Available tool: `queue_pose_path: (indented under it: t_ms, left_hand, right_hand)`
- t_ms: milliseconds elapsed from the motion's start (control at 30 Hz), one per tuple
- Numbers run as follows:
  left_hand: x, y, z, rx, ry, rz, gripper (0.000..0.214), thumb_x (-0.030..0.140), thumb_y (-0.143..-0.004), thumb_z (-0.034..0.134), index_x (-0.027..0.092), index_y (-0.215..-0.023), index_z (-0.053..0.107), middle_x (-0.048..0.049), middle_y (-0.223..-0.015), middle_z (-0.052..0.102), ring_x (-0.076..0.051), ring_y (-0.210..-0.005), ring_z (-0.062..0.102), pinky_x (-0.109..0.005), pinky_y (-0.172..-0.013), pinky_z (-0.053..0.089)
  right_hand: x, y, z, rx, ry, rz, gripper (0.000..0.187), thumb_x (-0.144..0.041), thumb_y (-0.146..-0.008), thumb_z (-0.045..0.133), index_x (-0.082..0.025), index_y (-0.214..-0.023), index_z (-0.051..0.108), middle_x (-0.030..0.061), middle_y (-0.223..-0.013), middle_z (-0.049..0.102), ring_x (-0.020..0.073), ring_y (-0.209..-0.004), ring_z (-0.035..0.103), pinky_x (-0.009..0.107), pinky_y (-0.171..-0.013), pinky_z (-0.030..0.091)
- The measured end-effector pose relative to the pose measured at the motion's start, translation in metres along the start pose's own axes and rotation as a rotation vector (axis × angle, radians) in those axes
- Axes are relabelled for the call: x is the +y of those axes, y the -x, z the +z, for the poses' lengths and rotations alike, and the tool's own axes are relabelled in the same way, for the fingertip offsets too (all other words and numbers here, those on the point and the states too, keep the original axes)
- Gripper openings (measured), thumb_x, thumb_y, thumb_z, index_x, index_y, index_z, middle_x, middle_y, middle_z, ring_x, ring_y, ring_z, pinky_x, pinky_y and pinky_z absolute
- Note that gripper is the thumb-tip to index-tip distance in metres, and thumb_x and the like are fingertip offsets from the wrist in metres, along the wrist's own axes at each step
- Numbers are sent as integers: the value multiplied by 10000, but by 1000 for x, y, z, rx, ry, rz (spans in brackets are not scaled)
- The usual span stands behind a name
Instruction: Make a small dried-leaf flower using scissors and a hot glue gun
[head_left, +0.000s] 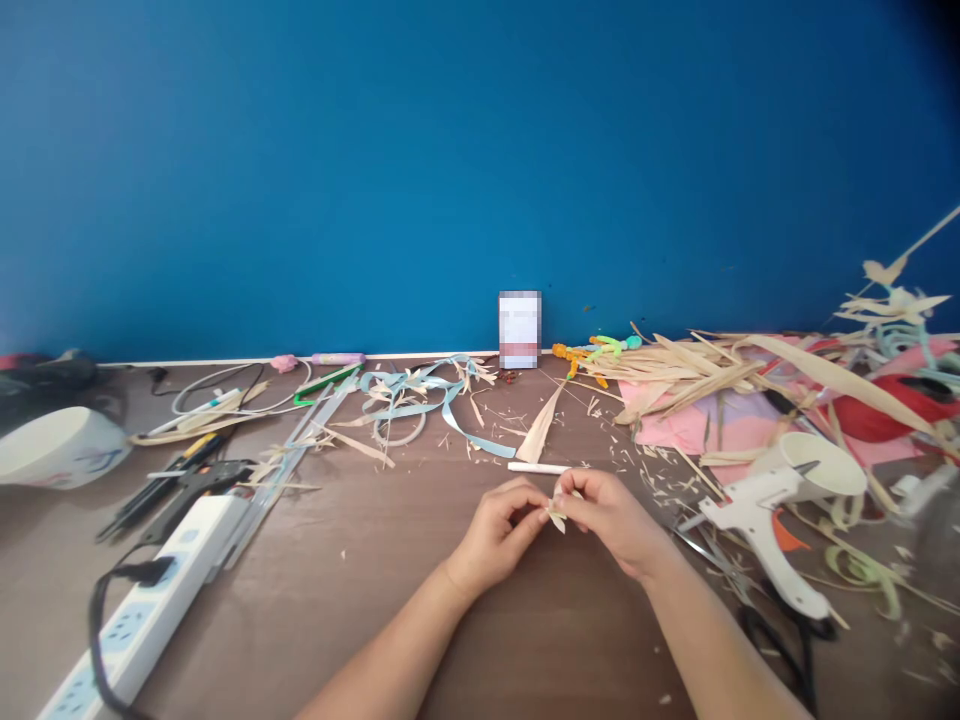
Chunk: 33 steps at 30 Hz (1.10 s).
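Both my hands meet over the middle of the brown table (pixel 360 620). My left hand (pixel 499 535) and my right hand (pixel 611 520) pinch a small pale folded piece of dried leaf (pixel 557 515) between their fingertips. Just beyond them lies a white stick (pixel 538 467), and a pointed strip of dried leaf (pixel 541 430) lies past that.
A white glue gun (pixel 765 520) lies right of my hands beside a white cup (pixel 821 465) and scissors. Dried leaf strips (pixel 690 370) pile on pink paper at back right. Blue ribbon (pixel 420 400) lies at the back, and a power strip (pixel 150 610), pliers and a white bowl (pixel 56 447) sit left.
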<state>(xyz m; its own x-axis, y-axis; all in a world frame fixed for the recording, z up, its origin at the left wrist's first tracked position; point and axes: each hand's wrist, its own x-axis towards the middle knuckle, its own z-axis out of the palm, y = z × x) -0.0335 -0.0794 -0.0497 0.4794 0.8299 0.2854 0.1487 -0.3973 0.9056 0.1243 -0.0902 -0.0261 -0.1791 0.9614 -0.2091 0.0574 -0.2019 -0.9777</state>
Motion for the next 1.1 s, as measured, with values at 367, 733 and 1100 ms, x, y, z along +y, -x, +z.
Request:
queue_pose_path:
  t_ms: [367,733,1100]
  left_hand:
    - [-1,0,0,-12,9,65,137,207,-815,477,136,-786,590,-50,-729,541,-128,-675,497,-241,-634,391]
    - [1,0,-1,-33,83,38,156,245,-812,488,141,-798,604,-53,-740,546,-136,-697,510,-244,-651,399]
    - [-5,-1,-2,76,228,-43,148,268,-785,536,137,-748,593,-39,-719,537,-124,-672,494,-248,-645,399]
  right_hand:
    - [3,-2,6,22,-237,151,173,-268,-624,576,-170,-543,459,-72,-454,407,54,-407,292,207,-416,196]
    - [11,-4,5,-13,-472,185,206,-274,-632,627,-157,-548,478,-84,-424,362,36,-384,248,192,-387,175]
    - [7,-1,7,-23,-515,94,308,-412,-718,594,-147,-578,524,-68,-483,362,49,-421,293,203,-411,207]
